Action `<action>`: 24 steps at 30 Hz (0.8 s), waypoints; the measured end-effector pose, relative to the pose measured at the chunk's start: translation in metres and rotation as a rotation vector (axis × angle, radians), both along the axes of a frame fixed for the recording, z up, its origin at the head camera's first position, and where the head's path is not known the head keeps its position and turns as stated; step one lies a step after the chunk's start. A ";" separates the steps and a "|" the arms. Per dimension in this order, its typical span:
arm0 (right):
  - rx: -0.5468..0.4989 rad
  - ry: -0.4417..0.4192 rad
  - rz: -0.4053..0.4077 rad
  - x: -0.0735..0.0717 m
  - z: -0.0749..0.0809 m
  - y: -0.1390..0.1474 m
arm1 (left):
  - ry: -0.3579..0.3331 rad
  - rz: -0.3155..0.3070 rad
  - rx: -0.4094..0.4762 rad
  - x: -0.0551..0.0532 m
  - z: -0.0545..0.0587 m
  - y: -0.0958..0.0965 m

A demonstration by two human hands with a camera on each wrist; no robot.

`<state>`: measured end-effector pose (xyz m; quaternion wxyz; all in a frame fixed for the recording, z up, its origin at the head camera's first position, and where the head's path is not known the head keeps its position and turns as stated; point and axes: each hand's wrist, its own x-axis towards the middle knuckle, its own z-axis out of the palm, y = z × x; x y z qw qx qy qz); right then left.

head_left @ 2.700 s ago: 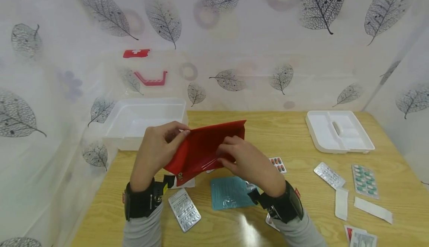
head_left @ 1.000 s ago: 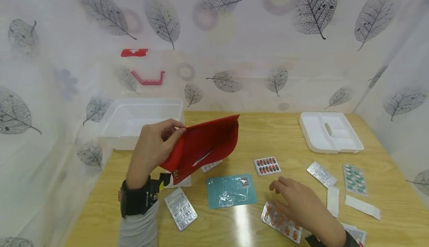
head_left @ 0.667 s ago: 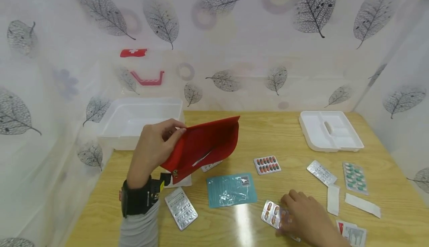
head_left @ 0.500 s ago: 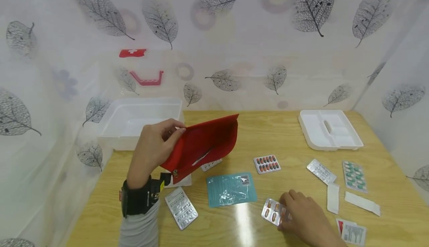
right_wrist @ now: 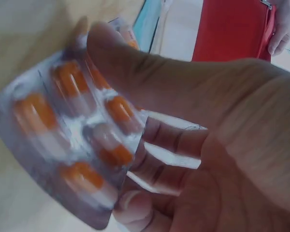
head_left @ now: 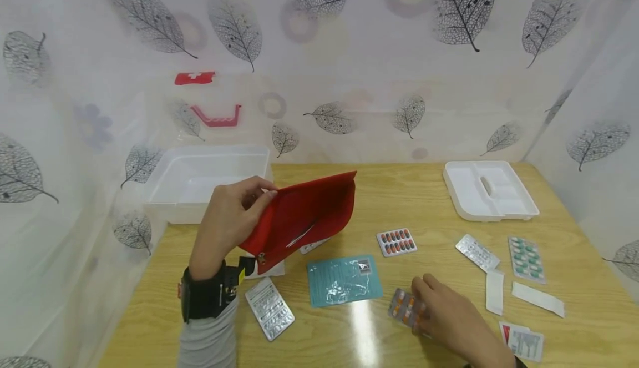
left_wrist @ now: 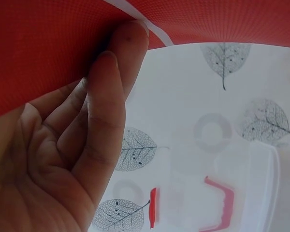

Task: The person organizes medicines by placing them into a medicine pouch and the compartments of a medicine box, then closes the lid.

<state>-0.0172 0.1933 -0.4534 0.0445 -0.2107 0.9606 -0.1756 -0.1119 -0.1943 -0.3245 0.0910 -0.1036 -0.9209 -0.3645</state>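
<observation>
My left hand (head_left: pixel 234 218) pinches the upper left corner of a red zip pouch (head_left: pixel 309 212), which is tilted with its opening toward me and something thin and shiny inside. In the left wrist view the thumb and fingers meet at the pouch's edge. My right hand (head_left: pixel 449 315) grips a blister pack of orange-and-white capsules (right_wrist: pixel 77 130) between thumb and fingers; in the head view the hand covers its right part. A teal packet (head_left: pixel 343 281) lies flat between the hands. Just behind it is a blister pack of red-and-black capsules (head_left: pixel 396 242).
An open white box (head_left: pixel 189 212) stands back left, a white divided tray (head_left: pixel 514 212) back right. A silver blister pack (head_left: pixel 270 308) lies near the left forearm. At right are green capsules (head_left: pixel 527 260), another silver pack (head_left: pixel 477 252), white strips (head_left: pixel 538 299) and small sachets (head_left: pixel 524 343).
My right hand has left the pouch, moved down to the right and taken hold of the orange capsule pack, which is now tilted up. The left hand keeps holding the pouch.
</observation>
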 end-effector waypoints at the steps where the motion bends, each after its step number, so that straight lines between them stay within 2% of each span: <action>1: -0.010 0.012 0.023 -0.002 0.001 -0.001 | -0.002 0.000 0.000 0.000 0.000 0.000; 6: -0.030 0.000 0.103 -0.011 0.015 -0.007 | -0.004 0.003 -0.006 0.001 0.001 -0.001; 11: -0.112 0.009 0.170 -0.024 0.042 -0.014 | 0.012 0.000 0.000 0.000 0.001 -0.001; 14: -0.161 0.081 0.228 -0.029 0.059 -0.020 | 0.009 -0.012 0.011 0.000 0.001 -0.002; 17: -0.197 0.201 0.273 -0.033 0.075 -0.028 | 0.007 -0.024 0.022 0.000 0.000 -0.002; 21: -0.249 0.367 0.270 -0.040 0.095 -0.044 | 0.000 -0.039 0.033 0.000 -0.001 -0.001; 24: -0.318 0.431 0.260 -0.047 0.107 -0.059 | 0.001 -0.054 0.035 -0.001 0.000 0.000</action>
